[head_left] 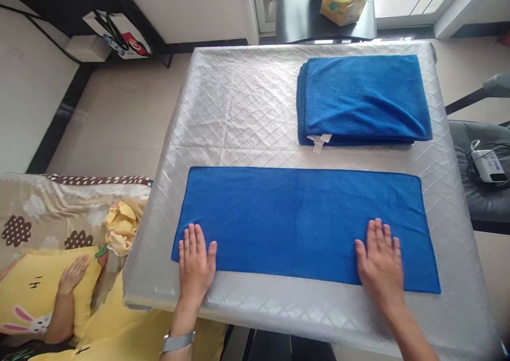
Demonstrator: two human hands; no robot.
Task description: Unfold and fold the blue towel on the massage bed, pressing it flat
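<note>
A long blue towel lies flat across the near half of the table, a faint crease running down its middle. My left hand rests palm down on its near left corner, fingers stretched out. On the towel's right part, by the near edge, my right hand lies flat with the fingers extended. Neither hand grips the cloth. Beyond it, at the far right, sits a stack of folded blue towels with white tags sticking out at its near left corner.
A silver quilted cover spreads over the table. Behind it stands a black chair bearing a yellow tissue pack. To the right, a grey chair holds a white device with a cable. At left, another person's hand rests on a yellow pillow.
</note>
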